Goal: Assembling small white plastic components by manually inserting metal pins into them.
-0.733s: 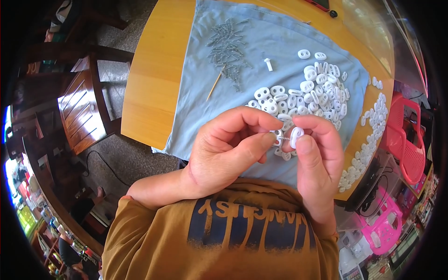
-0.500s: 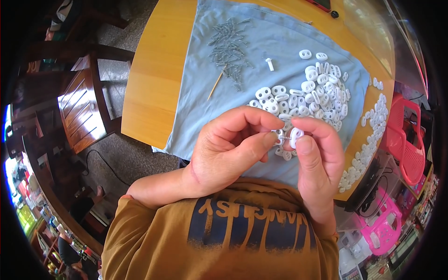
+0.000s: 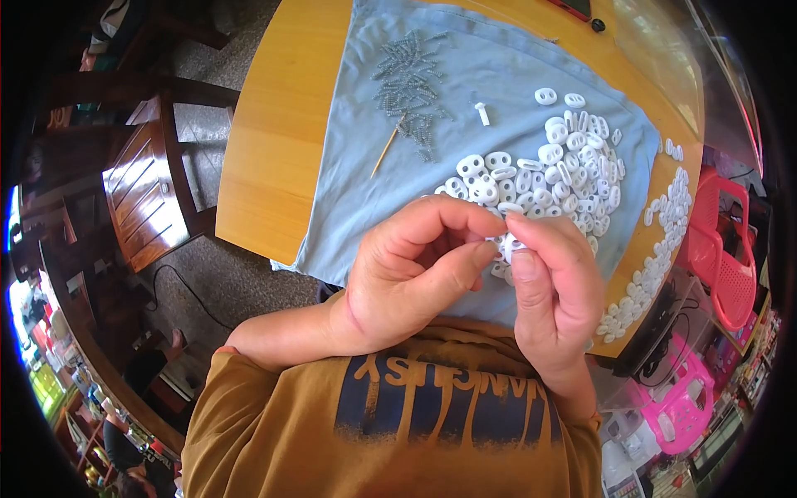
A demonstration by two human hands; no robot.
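Note:
My left hand (image 3: 407, 270) and my right hand (image 3: 558, 290) meet over the near part of a light blue cloth. Between thumb and forefinger each pinches one side of a small white two-hole cord lock (image 3: 510, 246), its halves close together. My fingertips partly hide it, and the spring between the halves no longer shows. Just beyond my fingers spreads a pile of white oval two-hole pieces (image 3: 573, 178). Farther left lies a heap of small metal springs (image 3: 407, 83), with a thin wooden stick (image 3: 388, 148) at its near edge. A white flat-headed peg (image 3: 482, 114) lies alone between the heaps.
The blue cloth (image 3: 349, 178) covers much of a yellow wooden table (image 3: 270, 141). A band of more white pieces (image 3: 664, 241) runs along the table's right edge. Beyond that edge are a red plastic chair (image 3: 721, 249) and a pink one (image 3: 681, 407). A wooden chair (image 3: 141, 170) stands left.
My right hand has moved left toward my left hand. The two white halves, apart with a spring showing between them before, are now close together.

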